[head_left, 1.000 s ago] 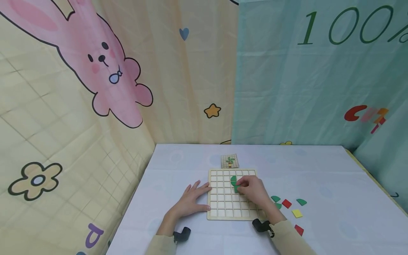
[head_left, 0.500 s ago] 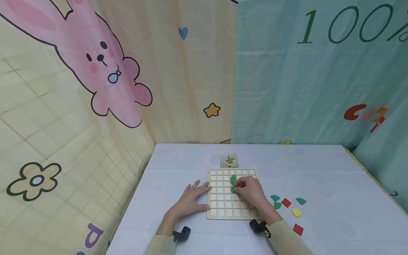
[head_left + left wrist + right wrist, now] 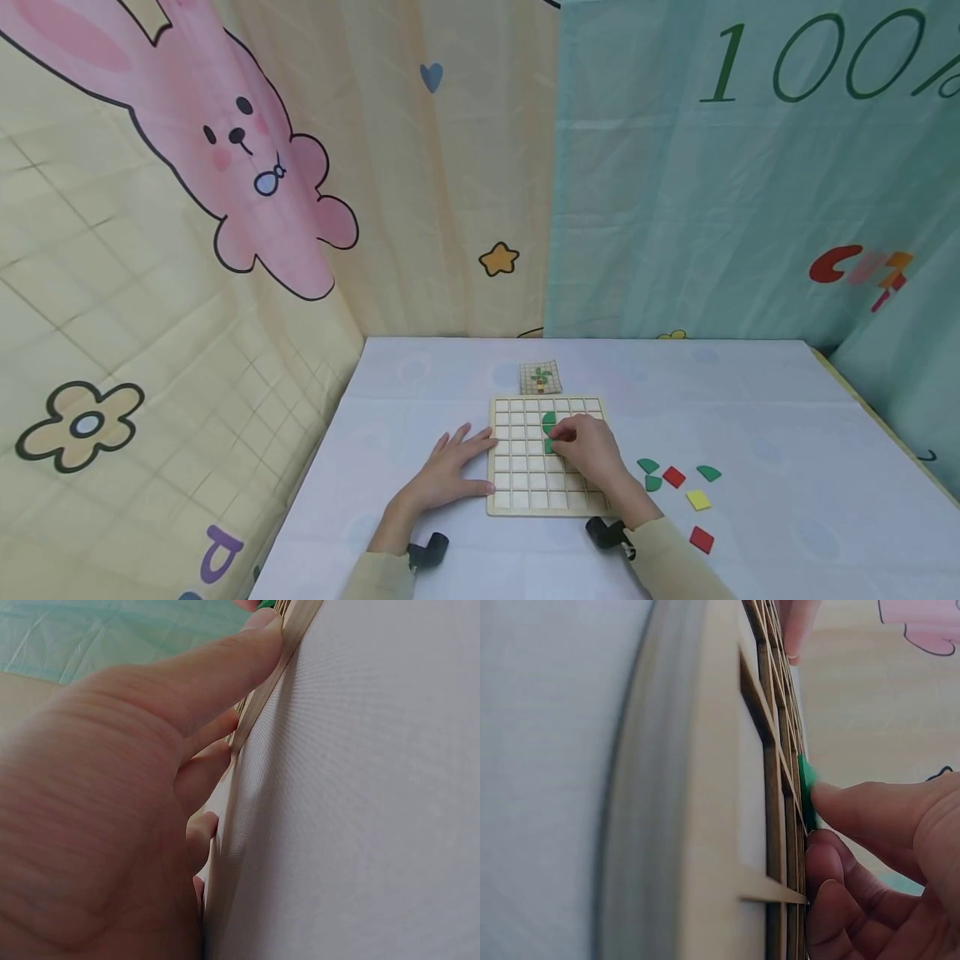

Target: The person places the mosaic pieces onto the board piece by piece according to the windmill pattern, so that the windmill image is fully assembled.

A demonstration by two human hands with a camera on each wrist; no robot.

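Note:
A wooden grid board (image 3: 510, 510) with square cells lies on the table. Spread fingers of my left hand (image 3: 442, 475) rest along its left edge, and in the left wrist view the thumb (image 3: 225, 667) touches the rim. Over the middle of the board, my right hand (image 3: 596, 450) pinches a green tile (image 3: 548, 447) between thumb and fingers. The right wrist view shows this green tile (image 3: 806, 791) at the grid, partly behind the thumb. Just above it, green quarter-round tiles (image 3: 549, 417) sit in cells, partly covered by the fingertips.
Behind the board lies a small pattern card (image 3: 540, 378) with a green, red and yellow figure. To the right are loose green tiles (image 3: 708, 473), red tiles (image 3: 702, 540) and a yellow tile (image 3: 698, 500). Printed curtains (image 3: 450, 167) hang behind the white table (image 3: 787, 433).
My right hand has shifted slightly left with the green tile, which now lies lined up under the other green ones. The left hand has stayed at the board's edge.

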